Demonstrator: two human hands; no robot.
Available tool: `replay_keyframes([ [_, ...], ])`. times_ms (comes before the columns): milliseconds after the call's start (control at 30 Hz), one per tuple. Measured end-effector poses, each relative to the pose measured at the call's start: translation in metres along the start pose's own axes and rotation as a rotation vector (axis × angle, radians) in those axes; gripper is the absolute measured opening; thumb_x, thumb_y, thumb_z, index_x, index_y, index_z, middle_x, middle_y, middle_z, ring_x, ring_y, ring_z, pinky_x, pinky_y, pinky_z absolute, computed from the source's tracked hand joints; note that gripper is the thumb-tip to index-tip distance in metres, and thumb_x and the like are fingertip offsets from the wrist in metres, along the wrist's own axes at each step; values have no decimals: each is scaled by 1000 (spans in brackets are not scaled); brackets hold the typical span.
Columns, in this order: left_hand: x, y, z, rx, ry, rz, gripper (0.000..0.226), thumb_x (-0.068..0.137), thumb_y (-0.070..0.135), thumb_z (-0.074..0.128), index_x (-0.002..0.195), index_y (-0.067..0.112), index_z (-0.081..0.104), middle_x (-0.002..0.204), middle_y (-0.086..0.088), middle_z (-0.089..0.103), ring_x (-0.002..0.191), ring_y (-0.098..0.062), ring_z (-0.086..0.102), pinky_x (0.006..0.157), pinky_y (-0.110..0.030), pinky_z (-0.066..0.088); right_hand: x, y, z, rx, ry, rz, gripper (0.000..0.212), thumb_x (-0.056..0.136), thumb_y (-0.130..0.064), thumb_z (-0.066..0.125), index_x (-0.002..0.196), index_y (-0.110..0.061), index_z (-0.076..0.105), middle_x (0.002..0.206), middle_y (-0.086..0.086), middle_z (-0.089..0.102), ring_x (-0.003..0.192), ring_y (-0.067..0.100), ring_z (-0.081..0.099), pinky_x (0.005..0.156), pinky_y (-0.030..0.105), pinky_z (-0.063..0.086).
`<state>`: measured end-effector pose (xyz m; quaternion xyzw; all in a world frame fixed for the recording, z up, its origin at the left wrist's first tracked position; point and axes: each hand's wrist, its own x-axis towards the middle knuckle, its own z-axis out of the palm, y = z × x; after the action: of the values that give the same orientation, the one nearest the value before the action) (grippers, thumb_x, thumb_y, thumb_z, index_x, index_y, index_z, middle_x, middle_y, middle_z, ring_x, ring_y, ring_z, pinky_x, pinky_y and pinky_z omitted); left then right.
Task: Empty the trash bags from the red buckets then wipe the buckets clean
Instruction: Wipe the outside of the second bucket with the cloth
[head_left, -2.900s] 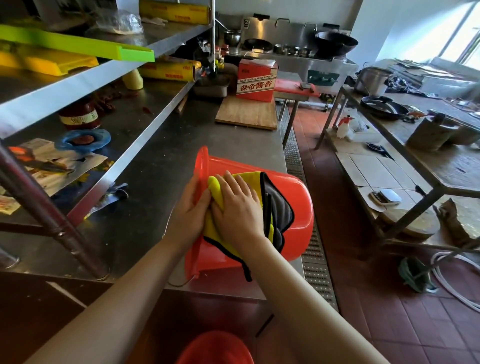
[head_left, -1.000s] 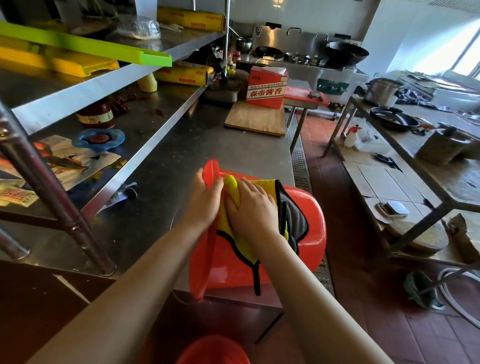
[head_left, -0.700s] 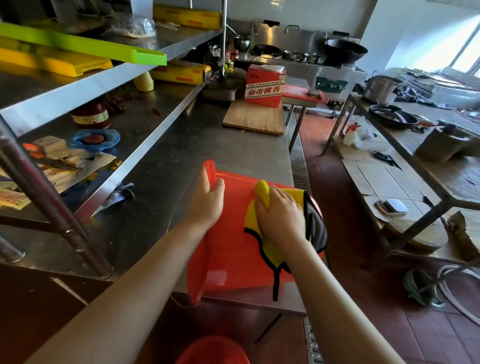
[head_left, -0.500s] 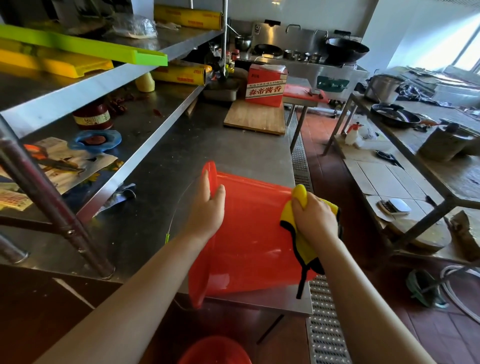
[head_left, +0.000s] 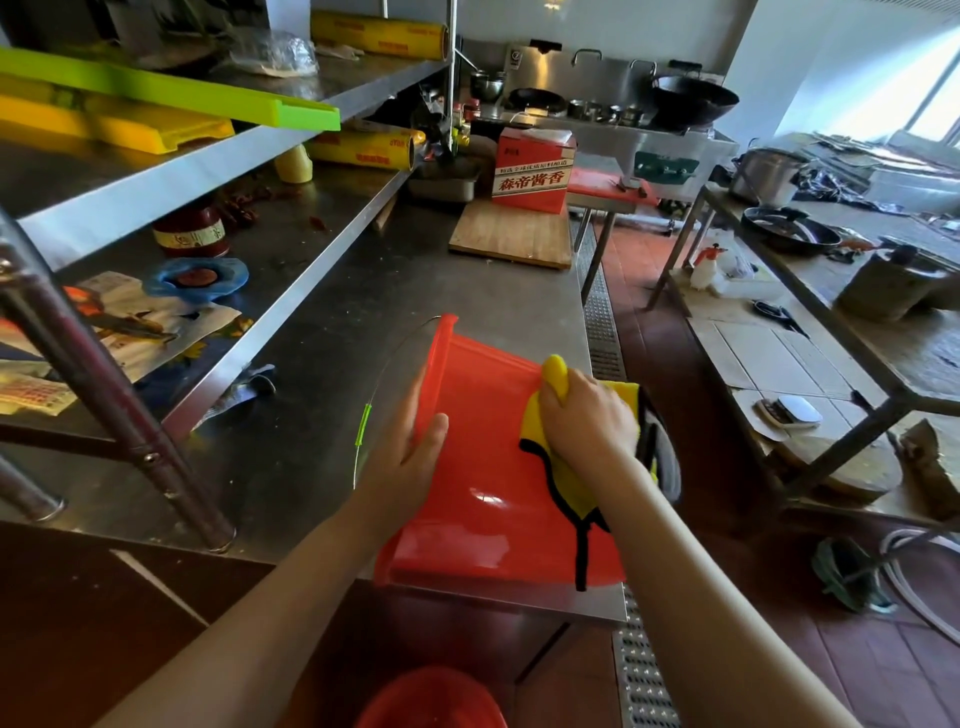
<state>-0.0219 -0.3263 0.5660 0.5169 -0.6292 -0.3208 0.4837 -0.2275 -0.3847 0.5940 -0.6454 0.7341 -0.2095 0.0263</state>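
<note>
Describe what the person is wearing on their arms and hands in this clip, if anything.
Nothing shows. Both forearms are bare up to the frame's bottom edge, with no sleeve in view. The left hand and the right hand have no gloves, and I see no watch, bracelet or ring on what shows of them. No markings or bandages are apparent.

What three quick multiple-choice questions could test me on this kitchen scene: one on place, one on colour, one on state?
1. Where does the bucket lie?
A. on the steel counter
B. on the floor
C. on the top shelf

2. What colour is the cloth?
A. blue
B. yellow
C. white

3. How is the bucket positioned?
A. upright
B. hanging
C. on its side

Answers: 1 A, it rests on the counter edge; 2 B, yellow with black trim under the right hand; 3 C, its wall faces up, steadied by the left hand.
</note>
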Motion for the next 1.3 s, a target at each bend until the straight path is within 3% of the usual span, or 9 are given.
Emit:
replay_keyframes([
  [67, -5, -3, 0, 6, 14, 11, 51, 98, 47, 40, 144, 50, 19, 141, 50, 24, 135, 21, 25, 111, -8, 21, -5, -28, 3, 10, 3, -64, 41, 101, -49, 34, 107, -20, 62, 116, 4, 67, 112, 30, 58, 89, 37, 41],
  [300, -26, -6, -3, -60, -44, 51, 53, 104, 24, 33, 154, 30, 17, 155, 30, 28, 145, -2, 28, 118, -23, 28, -31, -98, 12, 103, 25, -253, 39, 99, -40, 40, 126, -20, 58, 130, -1, 60, 125, 23, 50, 104, 40, 35],
  [500, -34, -13, -3, -125, -46, 30, 56, 103, 26, 40, 155, 32, 21, 154, 20, 34, 143, -8, 35, 114, -37, 35, -36, -73, 10, 120, -3, -276, 44, 98, -47, 41, 136, -29, 51, 143, -7, 52, 134, 19, 43, 109, 42, 32],
  [667, -18, 0, -8, -157, -8, -34, 61, 78, 14, 48, 136, 32, 40, 130, 21, 52, 120, 5, 51, 96, -17, 42, -24, -29, 10, 98, -24, -149, 54, 95, -57, 32, 135, -27, 53, 141, -4, 54, 132, 23, 46, 106, 43, 38],
  [767, 2, 12, -9, -185, 17, -106, 51, 78, 28, 52, 128, 29, 42, 121, 9, 57, 107, 4, 57, 90, -21, 46, -19, 3, 5, 98, -13, -63, 70, 88, -65, 16, 130, -25, 56, 134, -1, 60, 126, 26, 51, 101, 44, 42],
  [900, 36, 26, -9, -43, 18, -143, 63, 86, 45, 52, 142, 22, 36, 138, -2, 48, 120, -10, 51, 94, -13, 38, -23, 36, -3, 97, -12, -31, 48, 98, -56, 31, 120, -24, 60, 124, -1, 64, 120, 25, 54, 96, 43, 45],
  [1033, 79, 42, -5, -33, -12, -279, 67, 102, 44, 43, 157, 18, 17, 161, -3, 24, 147, -18, 26, 110, -29, 23, -35, 45, 1, 90, 32, -60, 40, 99, -49, 41, 125, -23, 59, 130, -3, 62, 124, 23, 52, 101, 44, 43],
  [1200, 91, 51, 2, 42, -84, -356, 43, 104, 42, 37, 141, 20, 40, 132, 2, 52, 140, -23, 36, 101, -30, 32, -41, 57, 2, 93, 49, -52, 42, 99, -48, 43, 131, -25, 57, 133, -3, 60, 128, 21, 50, 104, 43, 42],
  [1300, 80, 46, 2, 110, -76, -344, 52, 107, 37, 30, 157, 22, 23, 161, -2, 27, 148, -20, 24, 116, -35, 23, -34, 69, -6, 93, 27, 48, 43, 101, -50, 38, 127, -23, 59, 129, 2, 62, 123, 28, 53, 98, 40, 42],
])
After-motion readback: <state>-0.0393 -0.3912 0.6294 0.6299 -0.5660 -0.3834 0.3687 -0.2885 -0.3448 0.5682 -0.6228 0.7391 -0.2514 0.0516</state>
